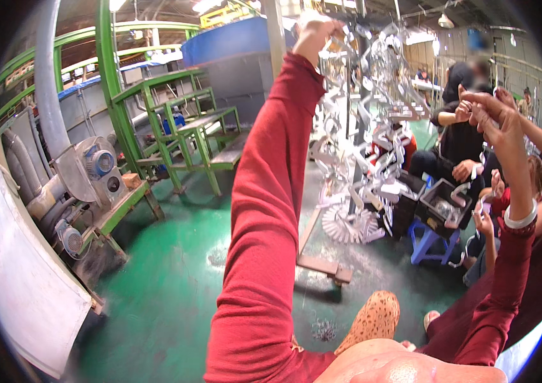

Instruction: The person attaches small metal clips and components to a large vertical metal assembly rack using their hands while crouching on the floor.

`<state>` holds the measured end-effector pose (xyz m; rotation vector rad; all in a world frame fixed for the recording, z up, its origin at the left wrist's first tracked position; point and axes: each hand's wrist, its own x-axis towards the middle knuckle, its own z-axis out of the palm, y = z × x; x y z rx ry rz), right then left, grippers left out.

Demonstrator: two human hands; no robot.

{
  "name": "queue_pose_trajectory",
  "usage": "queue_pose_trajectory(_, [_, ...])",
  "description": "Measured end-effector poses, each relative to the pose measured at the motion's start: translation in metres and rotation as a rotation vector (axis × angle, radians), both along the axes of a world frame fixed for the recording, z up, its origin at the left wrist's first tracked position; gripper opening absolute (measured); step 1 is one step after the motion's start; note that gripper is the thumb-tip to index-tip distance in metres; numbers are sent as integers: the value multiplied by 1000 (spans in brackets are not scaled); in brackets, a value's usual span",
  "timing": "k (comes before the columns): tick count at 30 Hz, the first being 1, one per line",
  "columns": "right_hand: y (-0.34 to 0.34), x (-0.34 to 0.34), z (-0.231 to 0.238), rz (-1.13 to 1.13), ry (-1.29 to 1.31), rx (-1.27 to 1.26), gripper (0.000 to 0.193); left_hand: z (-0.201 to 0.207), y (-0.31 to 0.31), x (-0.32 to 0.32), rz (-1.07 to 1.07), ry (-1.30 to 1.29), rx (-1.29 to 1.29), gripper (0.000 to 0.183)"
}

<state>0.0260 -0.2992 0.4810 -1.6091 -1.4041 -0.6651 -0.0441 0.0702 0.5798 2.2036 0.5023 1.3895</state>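
My left arm, in a red sleeve, reaches up to the top of a hanging rack. There my left hand (315, 35) has its fingers curled beside the topmost shiny pieces; glare hides what they grip. The rack is densely hung with curved, silvery metal parts (373, 140). My right hand (504, 127) is raised on the right, a white band (520, 217) around its wrist. Its fingertips are drawn together, and anything between them is too small to make out. Other people's hands appear close behind it.
Beside the rack, a dark crate (443, 207) with metal parts rests on a blue stool (432, 242). Co-workers sit along the right. The rack's brown foot (325, 267) juts across the green floor. Green steps (200, 127) and a blower (95, 169) stand left.
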Motion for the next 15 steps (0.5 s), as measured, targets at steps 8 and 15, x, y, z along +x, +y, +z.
queue_pose_trajectory(8, [-6, 2, -29, -64, 92, 31, 25, -31, 20, -41, 121, -167, 382, 17])
queue_pose_trajectory(15, [2, -42, -172, 31, 447, 212, 26, -219, -45, -95, -179, -245, 368, 13])
